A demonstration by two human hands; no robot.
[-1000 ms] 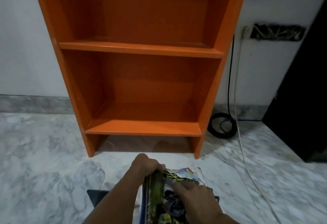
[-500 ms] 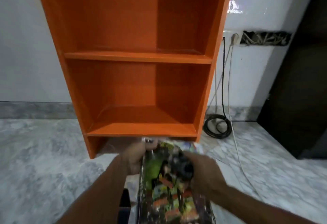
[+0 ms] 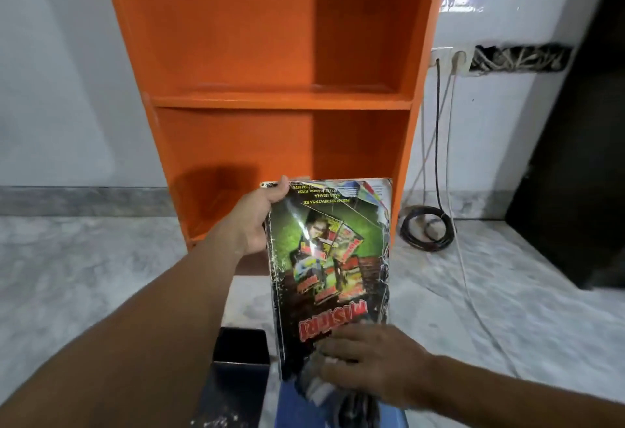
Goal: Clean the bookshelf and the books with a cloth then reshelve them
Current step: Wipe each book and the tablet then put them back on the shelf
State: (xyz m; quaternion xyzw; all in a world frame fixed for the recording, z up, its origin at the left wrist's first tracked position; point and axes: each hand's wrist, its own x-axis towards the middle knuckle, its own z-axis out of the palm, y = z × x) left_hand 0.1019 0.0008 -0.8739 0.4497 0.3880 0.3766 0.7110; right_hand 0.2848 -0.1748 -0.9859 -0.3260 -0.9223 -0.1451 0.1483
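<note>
The orange bookshelf [image 3: 280,101] stands against the white wall with both visible shelves bare. In front of its lower shelf I hold up a worn book [image 3: 329,258] with a green and black cover and red upside-down lettering. My left hand [image 3: 257,218] grips the book's top left edge, thumb on the cover. Over the book's lower end lies my right hand [image 3: 368,360], fingers flat, pressing a dark crumpled cloth [image 3: 313,385] that is blurred and mostly hidden under the hand.
A black open box [image 3: 240,348] sits on the marble floor [image 3: 84,275] below my left forearm. Something blue [image 3: 301,410] lies under the book. A coiled black cable [image 3: 426,228] and a white cord [image 3: 466,265] trail right of the shelf; a dark door [image 3: 575,157] stands far right.
The book has been lifted off the floor pile and raised flat in front of the lower shelf. My right hand slid down to the cover's near end.
</note>
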